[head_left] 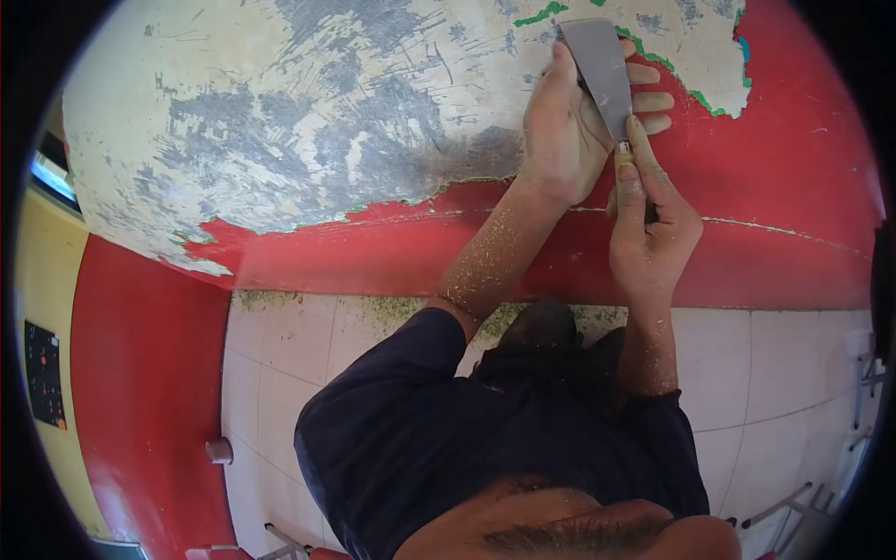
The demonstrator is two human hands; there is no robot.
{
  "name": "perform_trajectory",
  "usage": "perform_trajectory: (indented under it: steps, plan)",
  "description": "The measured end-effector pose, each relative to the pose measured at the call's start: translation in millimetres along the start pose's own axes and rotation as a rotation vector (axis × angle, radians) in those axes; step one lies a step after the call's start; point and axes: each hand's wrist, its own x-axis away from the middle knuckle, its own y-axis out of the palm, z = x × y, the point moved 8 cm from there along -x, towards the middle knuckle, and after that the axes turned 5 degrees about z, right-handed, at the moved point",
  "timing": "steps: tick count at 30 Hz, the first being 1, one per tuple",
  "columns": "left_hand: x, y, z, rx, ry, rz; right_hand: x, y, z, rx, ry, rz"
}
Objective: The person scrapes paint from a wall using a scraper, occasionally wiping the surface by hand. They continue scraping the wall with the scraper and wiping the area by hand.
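Observation:
A putty knife [602, 79] with a wide grey metal blade points up and slightly left in front of the wall. My right hand [655, 224] is closed around its handle, thumb and index finger near the base of the blade; most of the handle is hidden. Behind the blade, my left hand [557, 131] is open, palm towards me. Its fingers stretch out past the blade's right edge, and the thumb lies along the left edge. Pale flakes cling to both forearms. Beyond the hands, the wall [392, 103] shows bare whitish and grey scraped patches.
Red paint [784, 177] with ragged green-edged borders surrounds the scraped area. Paint flakes [387, 313] litter the tiled floor [289, 373] along the wall's foot. A small cup-like object [219, 451] stands by the left red wall [149, 373]. Metal furniture legs [793, 504] show at lower right.

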Motion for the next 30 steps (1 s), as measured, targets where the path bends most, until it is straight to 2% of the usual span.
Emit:
perform_trajectory:
  steps: [6,9,11,13,15,16,17,20,21,24,27,30]
  plan:
    - [-3,2,-29,-0.006,-0.205,0.023,-2,-9,-26,0.285,-0.182,0.082]
    - [1,11,-31,0.043,-0.268,0.106,-5,-11,-32,0.377,-0.110,0.033]
    - [6,12,-30,0.079,-0.283,0.153,-5,-13,-31,0.358,-0.132,0.053]
    - [11,15,-22,0.138,-0.318,0.014,-4,-15,-27,0.268,-0.140,0.085]
    - [3,23,-12,0.080,-0.283,0.005,-12,-13,-25,0.155,-0.171,0.125]
    - [-6,32,-3,-0.012,-0.238,0.081,-19,-11,-26,0.125,-0.189,0.138]
    - [-9,33,3,-0.101,-0.196,0.168,-28,-5,-32,0.151,-0.194,0.132]
    - [-8,21,-10,-0.174,-0.275,0.022,-12,-6,-38,0.238,-0.231,0.132]
    - [1,10,-26,-0.029,-0.306,0.050,-9,-5,-33,0.242,-0.229,0.135]
    - [1,2,-25,-0.135,-0.290,0.094,-2,-2,-18,0.211,-0.155,0.162]
    - [-4,14,-18,-0.080,-0.265,0.077,-9,-3,-27,0.251,-0.050,0.131]
    - [9,3,-30,-0.044,-0.361,0.116,4,-6,-24,0.208,-0.098,0.114]
